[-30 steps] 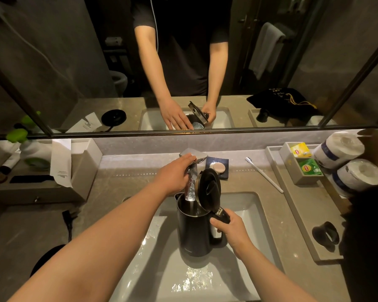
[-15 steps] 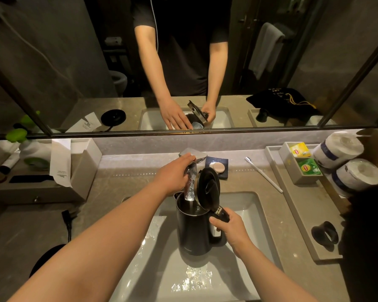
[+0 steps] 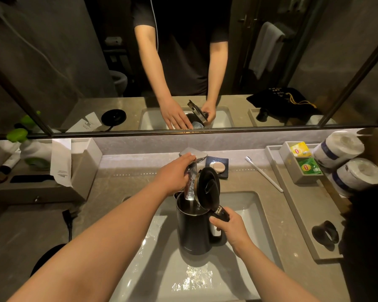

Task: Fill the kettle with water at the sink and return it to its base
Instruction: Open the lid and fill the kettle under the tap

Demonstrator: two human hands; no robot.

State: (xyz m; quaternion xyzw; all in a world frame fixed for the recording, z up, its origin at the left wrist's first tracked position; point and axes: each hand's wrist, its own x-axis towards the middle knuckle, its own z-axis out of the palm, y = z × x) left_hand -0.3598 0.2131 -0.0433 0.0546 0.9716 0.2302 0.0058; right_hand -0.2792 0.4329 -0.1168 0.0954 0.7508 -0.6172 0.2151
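A black kettle (image 3: pixel 193 232) stands upright in the white sink (image 3: pixel 252 211), its lid (image 3: pixel 207 187) flipped open. My right hand (image 3: pixel 230 226) grips the kettle's handle. My left hand (image 3: pixel 175 174) rests on the chrome faucet (image 3: pixel 196 155), fingers on its lever. A stream of water (image 3: pixel 190 188) falls from the spout into the kettle's mouth. The round black kettle base (image 3: pixel 45 261) lies on the counter at the lower left, partly hidden by my left forearm, with its plug and cord (image 3: pixel 68 221) above it.
A soap dish (image 3: pixel 218 166) sits behind the faucet, a white toothbrush (image 3: pixel 264 174) to its right. A grey tray (image 3: pixel 303 212) on the right carries tea bags (image 3: pixel 308 167), toilet rolls (image 3: pixel 356 175) and a black ring-shaped thing (image 3: pixel 325 233). A tissue box (image 3: pixel 83 164) stands left.
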